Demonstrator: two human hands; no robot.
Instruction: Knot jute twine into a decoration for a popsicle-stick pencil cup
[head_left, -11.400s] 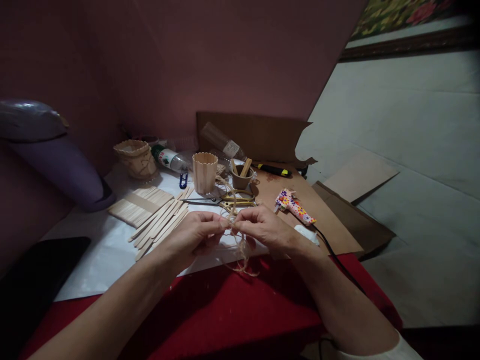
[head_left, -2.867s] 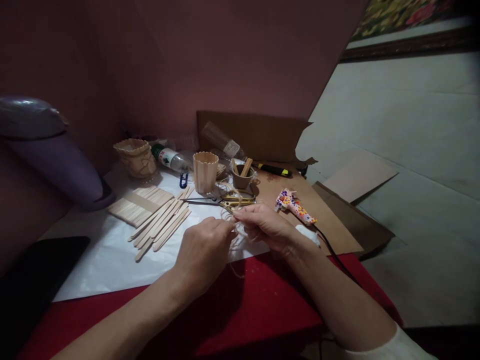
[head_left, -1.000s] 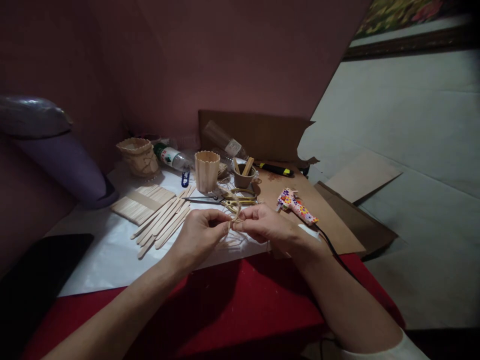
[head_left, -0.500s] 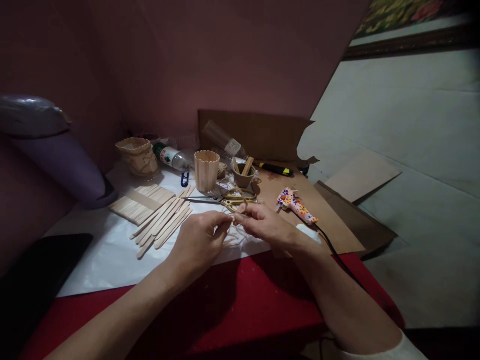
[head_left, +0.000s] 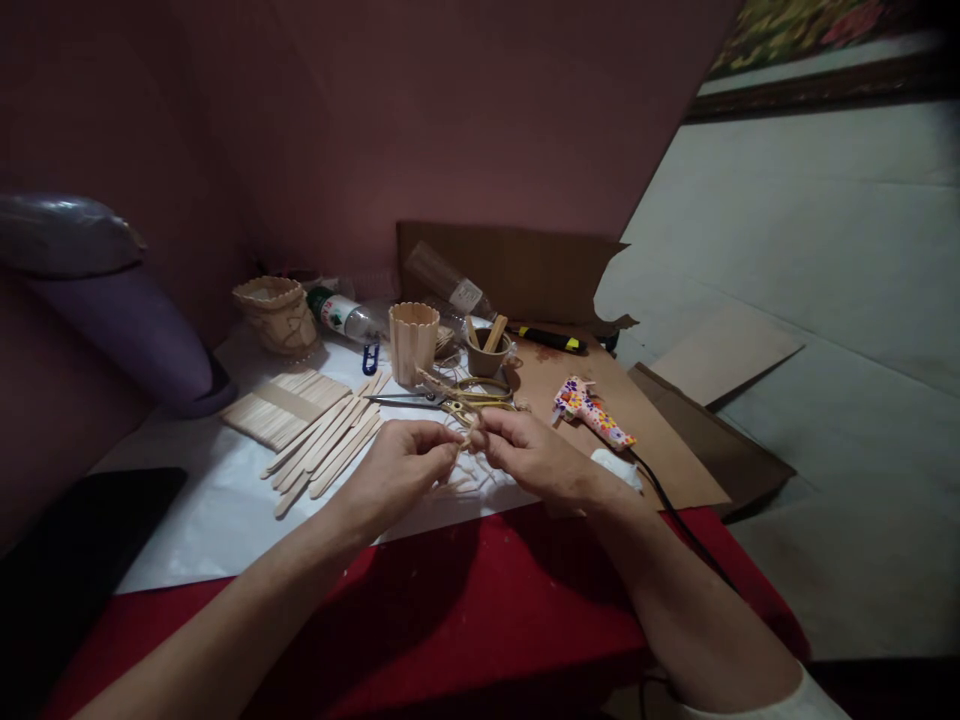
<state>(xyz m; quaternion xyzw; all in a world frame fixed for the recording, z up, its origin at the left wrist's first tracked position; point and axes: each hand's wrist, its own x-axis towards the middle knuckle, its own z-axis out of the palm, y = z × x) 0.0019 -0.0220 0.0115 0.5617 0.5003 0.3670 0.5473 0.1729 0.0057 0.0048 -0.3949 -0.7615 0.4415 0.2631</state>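
Observation:
My left hand [head_left: 401,465] pinches a thin length of tan twine [head_left: 469,437] between thumb and fingertips. Close against it, my right hand [head_left: 529,450] grips the same twine, and a loose end rises up and left in front of a cup made of craft sticks [head_left: 414,345]. Just beyond my fingers lie scissors [head_left: 480,390] with gold handles, their blades pointing left. Pale strands are scattered on the white sheet beneath my hands. The exact shape of the twine is partly hidden by my fingertips.
Loose craft sticks [head_left: 322,450] and a banded bundle [head_left: 281,408] lie to the left. A flowered glue gun [head_left: 592,410] rests on cardboard at right, its cord trailing forward. Behind are a decorated stick cup [head_left: 276,318], a plastic bottle [head_left: 345,312], a small bowl [head_left: 487,352] and a yellow-black tool [head_left: 551,339].
My left hand has turned slightly and lowered its knuckles. A twine end now shows further up and left, over the scissors. The things on the table have stayed put.

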